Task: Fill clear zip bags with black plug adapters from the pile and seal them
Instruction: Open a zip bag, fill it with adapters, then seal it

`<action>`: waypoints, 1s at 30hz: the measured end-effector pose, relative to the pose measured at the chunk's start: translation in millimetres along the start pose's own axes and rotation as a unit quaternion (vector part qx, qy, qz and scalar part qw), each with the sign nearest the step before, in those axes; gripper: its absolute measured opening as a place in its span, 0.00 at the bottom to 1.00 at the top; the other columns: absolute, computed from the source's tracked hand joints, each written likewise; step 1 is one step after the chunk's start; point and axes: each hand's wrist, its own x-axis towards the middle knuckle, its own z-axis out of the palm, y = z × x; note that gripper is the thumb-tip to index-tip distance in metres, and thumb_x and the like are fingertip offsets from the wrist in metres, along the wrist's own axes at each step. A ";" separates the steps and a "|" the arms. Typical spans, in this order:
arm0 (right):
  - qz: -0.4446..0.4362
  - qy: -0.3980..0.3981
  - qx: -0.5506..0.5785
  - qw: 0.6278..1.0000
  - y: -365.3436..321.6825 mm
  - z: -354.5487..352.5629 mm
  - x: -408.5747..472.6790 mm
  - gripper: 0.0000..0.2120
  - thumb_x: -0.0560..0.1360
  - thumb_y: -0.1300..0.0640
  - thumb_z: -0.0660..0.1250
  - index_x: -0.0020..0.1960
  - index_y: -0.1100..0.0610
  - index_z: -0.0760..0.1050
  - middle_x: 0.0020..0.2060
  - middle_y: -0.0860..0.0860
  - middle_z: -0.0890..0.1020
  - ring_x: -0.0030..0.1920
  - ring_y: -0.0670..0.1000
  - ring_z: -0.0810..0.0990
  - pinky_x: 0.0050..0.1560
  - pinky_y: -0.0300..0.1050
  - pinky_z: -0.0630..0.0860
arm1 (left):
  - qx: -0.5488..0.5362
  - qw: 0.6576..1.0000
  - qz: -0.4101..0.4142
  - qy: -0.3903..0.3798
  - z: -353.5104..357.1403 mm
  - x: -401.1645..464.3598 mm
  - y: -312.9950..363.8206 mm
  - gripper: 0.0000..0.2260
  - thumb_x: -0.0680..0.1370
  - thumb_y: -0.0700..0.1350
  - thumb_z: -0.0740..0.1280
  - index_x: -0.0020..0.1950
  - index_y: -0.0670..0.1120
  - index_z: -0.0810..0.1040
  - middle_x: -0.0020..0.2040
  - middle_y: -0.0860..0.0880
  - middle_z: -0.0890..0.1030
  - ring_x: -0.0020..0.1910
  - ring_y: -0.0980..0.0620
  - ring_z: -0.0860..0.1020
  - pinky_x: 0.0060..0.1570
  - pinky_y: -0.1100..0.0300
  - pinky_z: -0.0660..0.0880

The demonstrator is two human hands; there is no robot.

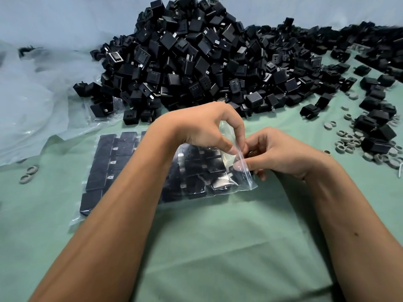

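Observation:
A clear zip bag packed with rows of black plug adapters lies flat on the green cloth in the middle. Its open mouth points right. My left hand arches over the bag and pinches the upper flap of the mouth between thumb and fingers. My right hand pinches the same mouth edge from the right, its thumb on the plastic. My left forearm hides the bag's middle. A large pile of black plug adapters rises just behind the hands.
Crumpled clear plastic sheeting lies at the left. More adapters and several grey rings are scattered at the right. Two grey rings sit at the left edge. Bare green cloth stretches toward me.

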 end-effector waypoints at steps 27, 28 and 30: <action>-0.018 0.005 0.024 1.000 -1.5 2.3 1.3 0.18 0.70 0.56 0.80 0.46 0.70 0.81 0.37 0.66 0.83 0.33 0.52 0.82 0.31 0.39 0.78 | -0.033 0.999 -0.001 0.027 1.9 -1.1 2.0 0.05 0.71 0.48 0.80 0.44 0.55 0.87 0.60 0.53 0.82 0.62 0.60 0.76 0.57 0.74 0.65; -0.019 -0.001 0.024 1.000 -1.5 3.3 1.6 0.17 0.69 0.56 0.80 0.46 0.69 0.81 0.37 0.65 0.84 0.33 0.52 0.82 0.31 0.39 0.79 | -0.032 0.999 -0.001 0.026 2.8 -0.8 2.0 0.05 0.71 0.48 0.80 0.44 0.55 0.87 0.60 0.53 0.82 0.63 0.59 0.76 0.58 0.71 0.65; -0.017 -0.010 0.022 1.000 -1.5 4.5 2.1 0.14 0.70 0.57 0.80 0.45 0.67 0.83 0.37 0.62 0.85 0.33 0.51 0.83 0.32 0.39 0.79 | -0.031 0.999 -0.001 0.024 3.4 0.2 2.2 0.05 0.70 0.49 0.80 0.44 0.55 0.87 0.60 0.53 0.82 0.63 0.59 0.76 0.59 0.70 0.65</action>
